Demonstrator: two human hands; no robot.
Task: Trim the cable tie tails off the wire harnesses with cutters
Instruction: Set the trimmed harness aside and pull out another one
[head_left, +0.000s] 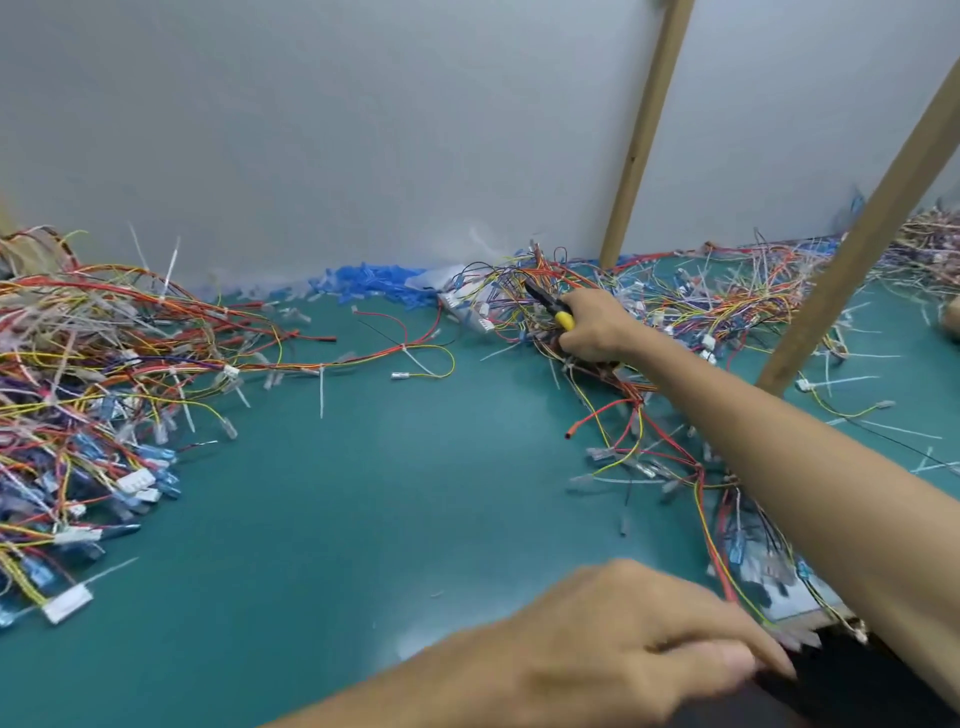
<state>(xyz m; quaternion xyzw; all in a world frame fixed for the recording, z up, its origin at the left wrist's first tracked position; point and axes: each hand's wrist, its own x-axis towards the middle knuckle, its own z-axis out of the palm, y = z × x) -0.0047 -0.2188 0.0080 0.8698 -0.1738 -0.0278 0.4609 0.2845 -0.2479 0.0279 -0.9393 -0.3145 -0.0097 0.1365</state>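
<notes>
Right hand (592, 327) has its grip clamped on the cutters (551, 305) over tangled harnesses (701, 299); left hand (623, 642) rests, grip apart, at the bench (337, 493) edge.

Teal bench mat (337, 519) littered with wire harnesses (78, 389).
The densest tangle of harnesses covers the left side, with a white connector housing (67, 603) at its near fringe. A second heap (701, 306) runs along the back right and trails toward the near edge. Between them a single loose harness (410, 353) lies on bare mat. Blue terminal sleeves (374, 286) are piled against the back wall. White cable tie tails (878, 356) lie scattered at the right, where two wooden posts (647, 135) (857, 244) stand on the mat.
</notes>
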